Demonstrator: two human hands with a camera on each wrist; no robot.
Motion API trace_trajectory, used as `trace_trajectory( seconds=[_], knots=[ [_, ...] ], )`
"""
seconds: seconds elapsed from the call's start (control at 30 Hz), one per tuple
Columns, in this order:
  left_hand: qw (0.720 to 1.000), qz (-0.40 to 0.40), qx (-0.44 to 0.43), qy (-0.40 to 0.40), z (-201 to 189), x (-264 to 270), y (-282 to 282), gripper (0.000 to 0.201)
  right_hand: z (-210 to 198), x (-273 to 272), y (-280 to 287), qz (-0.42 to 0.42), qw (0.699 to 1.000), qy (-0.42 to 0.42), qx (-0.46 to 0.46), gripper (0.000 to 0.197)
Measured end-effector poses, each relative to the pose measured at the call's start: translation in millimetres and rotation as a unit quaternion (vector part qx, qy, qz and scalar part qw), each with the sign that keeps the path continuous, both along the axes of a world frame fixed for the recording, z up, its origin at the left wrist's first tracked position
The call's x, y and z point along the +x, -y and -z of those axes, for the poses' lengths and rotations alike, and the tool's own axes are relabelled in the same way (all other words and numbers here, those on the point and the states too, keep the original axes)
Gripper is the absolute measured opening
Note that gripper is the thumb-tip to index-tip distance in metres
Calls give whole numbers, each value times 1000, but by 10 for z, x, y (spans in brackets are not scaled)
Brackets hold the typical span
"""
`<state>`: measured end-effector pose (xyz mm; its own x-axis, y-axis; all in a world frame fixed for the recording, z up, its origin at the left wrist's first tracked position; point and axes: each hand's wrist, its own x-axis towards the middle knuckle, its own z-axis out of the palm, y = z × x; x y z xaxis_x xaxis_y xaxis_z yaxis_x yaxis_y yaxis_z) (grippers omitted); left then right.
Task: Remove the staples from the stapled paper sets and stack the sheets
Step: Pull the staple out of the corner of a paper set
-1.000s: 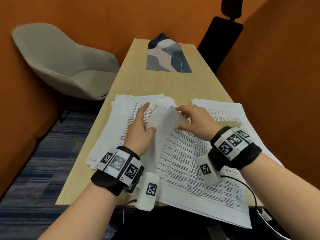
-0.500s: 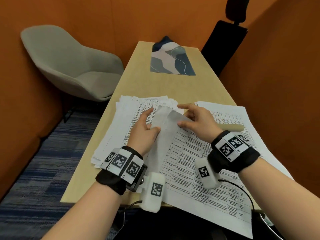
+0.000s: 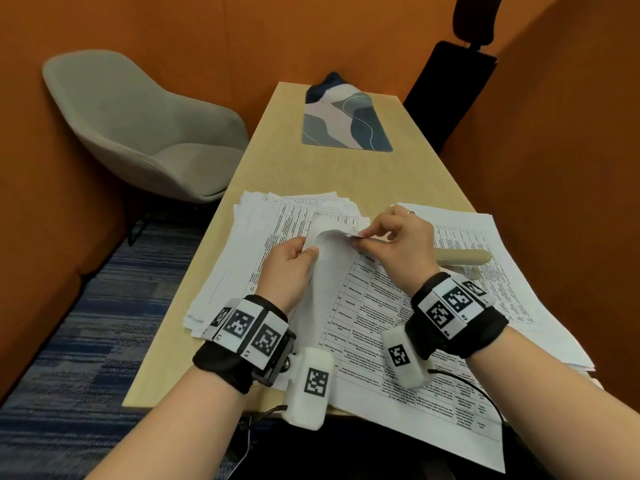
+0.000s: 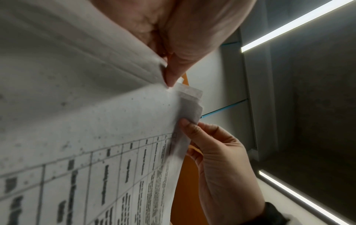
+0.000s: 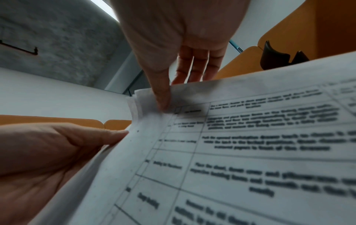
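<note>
A printed paper set [image 3: 367, 306] lies across the near table edge with its top sheets curled back. My left hand [image 3: 308, 249] grips those curled sheets [image 3: 325, 268] between thumb and fingers. My right hand [image 3: 360, 238] pinches the set's raised top corner. In the left wrist view the left thumb [image 4: 171, 76] holds the folded sheets [image 4: 86, 64], and the right hand [image 4: 185, 124] pinches the layered corner [image 4: 190, 103]. In the right wrist view the right thumb [image 5: 161, 99] presses on that corner [image 5: 137, 103], with the left hand [image 5: 57, 152] below it. No staple shows.
A loose stack of sheets [image 3: 249, 251] sits left of my hands. More printed sheets [image 3: 512, 271] lie to the right under a beige stapler-like tool [image 3: 464, 256]. A patterned mat [image 3: 346, 123] is at the far end of the table [image 3: 277, 174]. A grey chair [image 3: 138, 133] stands on the left.
My right hand has gone from resting on the page to pinching the set's corner and lifting it. My left hand has closed tighter on the curled-back sheets.
</note>
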<state>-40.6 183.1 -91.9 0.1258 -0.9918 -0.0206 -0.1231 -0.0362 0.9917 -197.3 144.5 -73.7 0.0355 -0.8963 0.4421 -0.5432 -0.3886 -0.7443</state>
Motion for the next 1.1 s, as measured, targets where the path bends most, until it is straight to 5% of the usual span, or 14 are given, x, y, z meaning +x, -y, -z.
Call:
trace_trajectory(
  seconds=[0.13,0.23,0.4,0.6,0.83,1.0,1.1],
  knots=[
    [1000,7,10,-23,21,15,-6,19,40,-1,1,-13,999,1,-31,12],
    [999,-5,20,-32,29,19,-5,38,75,1,-7,-26,997,-10,-74,9],
    [998,-36,28,-38,51,26,8,18,130,-15,-2,-62,993,-12,-101,5],
    [998,-46,19,-33,28,-1,2,19,23,-77,-16,-128,992,-4,-15,20],
    [1000,-17,7,-17,-14,-18,-33,20,-50,38,36,-83,991,-26,97,37],
    [999,-10,-15,-36,1,-3,-37,45,-103,56,18,-72,992,-9,99,19],
    [998,-22,-5,-50,24,-6,-4,31,-86,36,4,-59,997,-2,51,19]
  ],
)
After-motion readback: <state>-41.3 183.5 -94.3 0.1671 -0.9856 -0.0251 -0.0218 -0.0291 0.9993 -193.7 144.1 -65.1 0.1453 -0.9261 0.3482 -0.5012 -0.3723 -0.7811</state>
